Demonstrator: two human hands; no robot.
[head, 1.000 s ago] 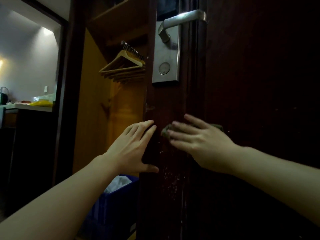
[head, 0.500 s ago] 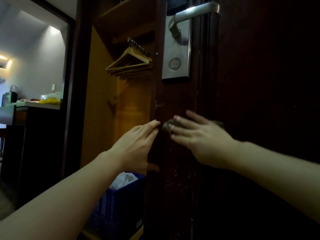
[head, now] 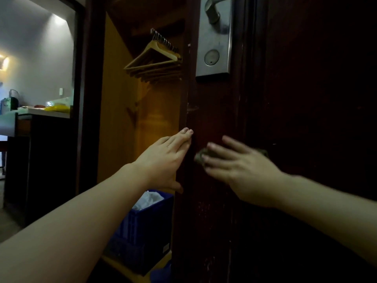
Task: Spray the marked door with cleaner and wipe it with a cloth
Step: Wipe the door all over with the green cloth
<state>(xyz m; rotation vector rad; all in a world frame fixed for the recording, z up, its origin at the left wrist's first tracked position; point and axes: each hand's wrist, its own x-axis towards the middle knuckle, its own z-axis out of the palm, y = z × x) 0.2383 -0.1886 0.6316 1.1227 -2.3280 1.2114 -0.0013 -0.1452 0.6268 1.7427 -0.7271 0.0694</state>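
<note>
The dark brown wooden door fills the right half of the view, standing ajar. A steel lock plate with a lever handle sits near its top edge. My right hand lies flat on the door below the lock, fingers spread, pressing a small dull green cloth against the wood. Only the cloth's ends show past my fingers. My left hand rests with straight fingers on the door's free edge, thumb below. Pale flecks speckle the door's lower part. No spray bottle is in view.
Behind the door's edge is an open wooden wardrobe with several wooden hangers on a rail. A blue plastic crate with white cloth in it stands on the wardrobe floor. At far left a lit room holds a counter with items.
The view has drifted down and left, so the lock sits higher and further right. My right hand with the cloth has slid a little right on the door. My left hand stays on the edge.
</note>
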